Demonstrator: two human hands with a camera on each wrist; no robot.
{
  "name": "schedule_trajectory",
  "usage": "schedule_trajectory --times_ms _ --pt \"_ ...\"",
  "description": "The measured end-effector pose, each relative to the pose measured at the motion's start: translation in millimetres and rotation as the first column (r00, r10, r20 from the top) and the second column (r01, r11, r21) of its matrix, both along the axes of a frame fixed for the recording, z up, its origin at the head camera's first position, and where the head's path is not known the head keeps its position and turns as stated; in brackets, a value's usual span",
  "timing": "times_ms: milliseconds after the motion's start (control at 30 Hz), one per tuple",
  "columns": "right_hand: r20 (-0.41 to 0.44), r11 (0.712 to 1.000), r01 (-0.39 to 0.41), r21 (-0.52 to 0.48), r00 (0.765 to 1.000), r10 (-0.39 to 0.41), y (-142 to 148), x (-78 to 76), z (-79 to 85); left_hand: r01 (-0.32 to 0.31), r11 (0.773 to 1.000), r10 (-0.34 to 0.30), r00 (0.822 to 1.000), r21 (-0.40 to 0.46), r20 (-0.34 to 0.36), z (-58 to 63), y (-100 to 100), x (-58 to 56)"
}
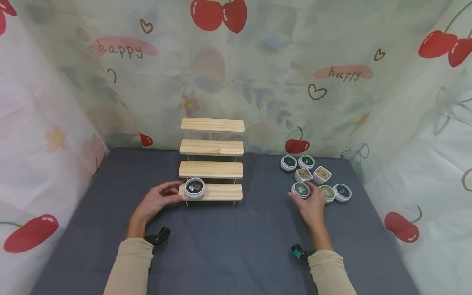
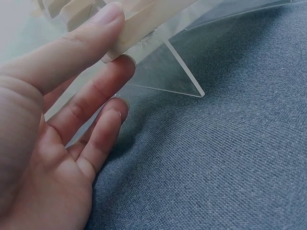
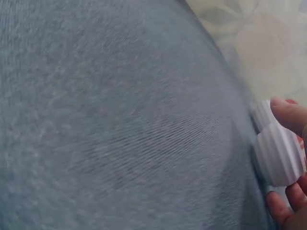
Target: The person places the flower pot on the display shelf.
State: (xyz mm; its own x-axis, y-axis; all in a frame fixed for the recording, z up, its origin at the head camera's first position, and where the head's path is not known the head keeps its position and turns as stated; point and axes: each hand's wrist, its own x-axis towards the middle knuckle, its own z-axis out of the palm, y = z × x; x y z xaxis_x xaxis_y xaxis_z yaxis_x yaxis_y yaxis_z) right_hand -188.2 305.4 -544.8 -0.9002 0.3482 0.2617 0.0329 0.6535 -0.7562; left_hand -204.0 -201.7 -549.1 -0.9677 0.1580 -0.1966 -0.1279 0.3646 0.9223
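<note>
In the head view, a display stand with wooden shelves (image 1: 223, 191) stands left of centre. My left hand (image 1: 156, 200) holds the left end of its lowest shelf. The left wrist view shows the thumb on the wood (image 2: 158, 17) and a fingertip beneath it. On that shelf, near this end, sits a round white pot (image 1: 194, 196) with a dark top. At the right, my right hand (image 1: 313, 205) grips a small round white pot (image 1: 300, 189) with a grey-green top between thumb and fingers. Its ribbed white side (image 3: 278, 155) shows in the right wrist view.
Around the right hand stand more round white pots (image 1: 343, 192) with green tops and two square white pots (image 1: 322, 174) with grainy tops. A clear support (image 2: 184, 67) props the stand from below. Printed cloth (image 1: 258, 82) hangs behind the dark grey table (image 1: 236, 254).
</note>
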Motion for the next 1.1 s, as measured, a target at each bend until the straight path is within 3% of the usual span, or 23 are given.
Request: schedule_trajectory --times_ms 267,667,933,1100 --pt "0.029 0.999 0.035 -0.039 0.999 -0.034 -3 0.6 -10.6 -0.002 1.000 0.002 1.000 -0.003 0.006 2.4 0 0.0" --pt "0.009 0.998 0.050 -0.027 0.999 -0.050 -7 0.6 -10.6 -0.011 1.000 0.011 1.000 0.003 0.004 2.3 0 1.4" --pt "0.003 0.998 0.050 -0.034 0.999 -0.050 -12 2.8 1.8 -0.016 1.000 0.016 1.000 0.008 0.009 1.1 1 2.0" --pt "-0.026 1.000 -0.003 -0.024 1.000 0.003 -24 0.9 14.0 -0.014 1.000 0.014 1.000 0.002 -0.004 -0.1 -1 1.9"
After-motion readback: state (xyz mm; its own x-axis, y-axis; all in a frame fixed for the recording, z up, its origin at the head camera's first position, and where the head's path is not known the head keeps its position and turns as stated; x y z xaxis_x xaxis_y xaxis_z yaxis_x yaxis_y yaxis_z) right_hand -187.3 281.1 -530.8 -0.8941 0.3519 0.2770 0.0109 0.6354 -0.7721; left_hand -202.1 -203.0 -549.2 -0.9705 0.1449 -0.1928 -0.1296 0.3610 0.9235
